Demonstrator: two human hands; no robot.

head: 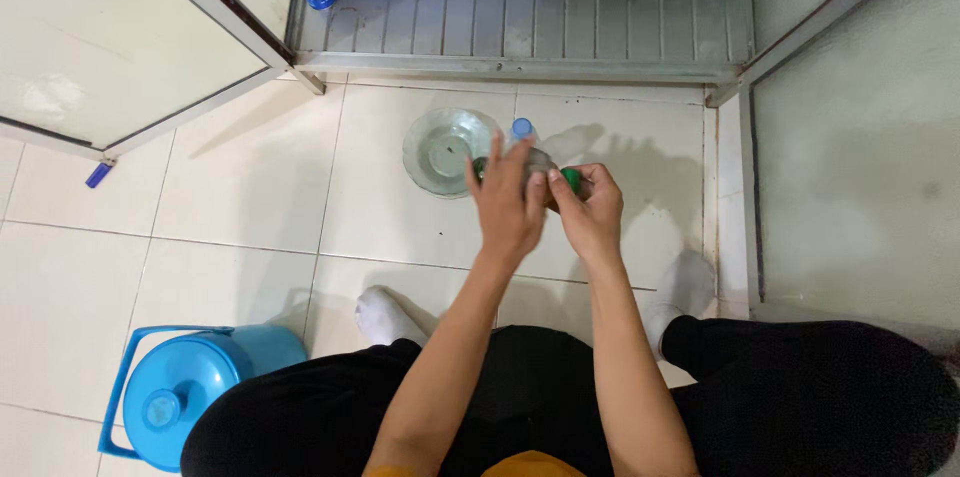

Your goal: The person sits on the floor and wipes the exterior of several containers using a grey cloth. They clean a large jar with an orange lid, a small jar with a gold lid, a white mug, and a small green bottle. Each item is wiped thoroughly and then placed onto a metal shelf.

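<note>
left hand [507, 205]: fingers curled around a clear bottle [535, 159], held above the floor tiles beside the glass bowl [445, 151] | right hand [590, 209]: pinched on a green cap [571, 177] at the bottle's end | hidden: bottle body mostly behind left hand; blue cap [521, 128] by bowl, its bottle hard to make out

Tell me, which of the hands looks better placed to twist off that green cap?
Probably the right hand: its fingertips already pinch the green cap, while the left hand wraps the clear bottle, steadying it.
</note>
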